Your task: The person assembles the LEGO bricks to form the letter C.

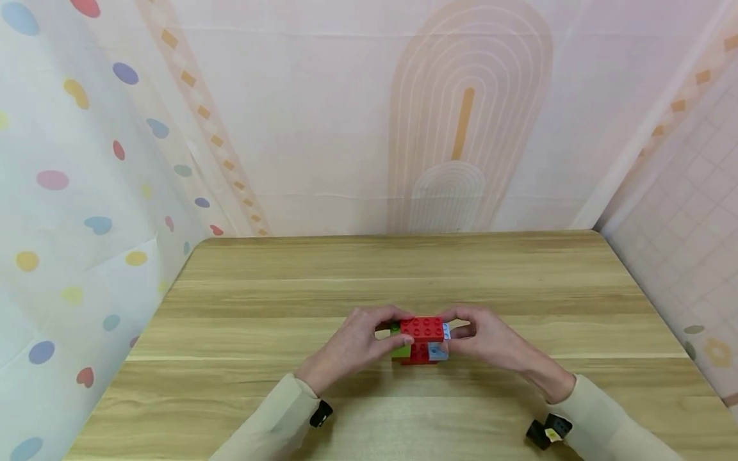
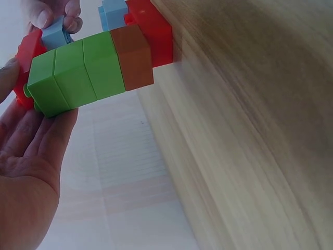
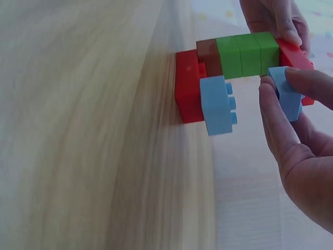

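A toy brick structure stands on the table. Its red base brick [image 3: 187,94] carries a brown brick [image 2: 133,57] with several green bricks [image 2: 78,70] stacked above, and beside them a light blue brick [image 3: 216,105] with its studs bare. Across the top of the green column lies another red brick [image 1: 425,328], jutting out to the right. My left hand [image 1: 359,344] grips that upper red brick at its left end, thumb in front and fingers behind. Between thumb and fingers, my right hand [image 1: 494,339] pinches a second light blue brick [image 3: 285,95] against or just under the upper red brick's free end; exact contact is unclear.
The wooden table [image 1: 259,307] extends around the structure on all sides. Patterned cloth [image 1: 323,128] hangs behind it and along both sides. Black devices [image 1: 548,431] sit at both sleeve cuffs.
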`<state>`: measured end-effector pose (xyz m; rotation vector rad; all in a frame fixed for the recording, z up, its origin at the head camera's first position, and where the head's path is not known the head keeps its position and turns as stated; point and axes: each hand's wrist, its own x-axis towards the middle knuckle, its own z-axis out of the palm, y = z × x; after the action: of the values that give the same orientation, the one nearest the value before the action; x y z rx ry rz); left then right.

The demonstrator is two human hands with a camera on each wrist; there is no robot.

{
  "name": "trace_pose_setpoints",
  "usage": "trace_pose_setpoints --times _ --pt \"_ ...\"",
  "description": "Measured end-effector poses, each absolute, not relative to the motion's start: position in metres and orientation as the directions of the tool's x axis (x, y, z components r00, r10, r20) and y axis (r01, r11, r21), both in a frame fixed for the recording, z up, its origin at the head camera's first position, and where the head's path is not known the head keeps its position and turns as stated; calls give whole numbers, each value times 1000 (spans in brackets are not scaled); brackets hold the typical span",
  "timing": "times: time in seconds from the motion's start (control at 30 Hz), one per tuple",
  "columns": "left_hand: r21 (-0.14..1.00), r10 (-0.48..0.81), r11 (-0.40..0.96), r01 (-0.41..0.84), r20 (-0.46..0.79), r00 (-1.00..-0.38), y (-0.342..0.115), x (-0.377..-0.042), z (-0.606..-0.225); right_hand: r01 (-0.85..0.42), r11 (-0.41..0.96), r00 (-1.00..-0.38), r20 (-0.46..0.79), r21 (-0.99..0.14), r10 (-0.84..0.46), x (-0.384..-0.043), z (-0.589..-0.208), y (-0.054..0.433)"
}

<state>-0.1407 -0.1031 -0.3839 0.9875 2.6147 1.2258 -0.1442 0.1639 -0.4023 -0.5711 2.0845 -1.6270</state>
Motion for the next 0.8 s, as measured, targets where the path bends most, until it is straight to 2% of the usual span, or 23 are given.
trace_pose_setpoints --times 0.53,0.8 --pt "669 597 519 532 162 -786 -106 -142 -380 -23 183 -795 -93 -983 -600 -143 -399 167" --pt "658 609 497 565 199 -767 -105 -143 -382 76 202 -808 -179 -976 -561 -144 -387 161"
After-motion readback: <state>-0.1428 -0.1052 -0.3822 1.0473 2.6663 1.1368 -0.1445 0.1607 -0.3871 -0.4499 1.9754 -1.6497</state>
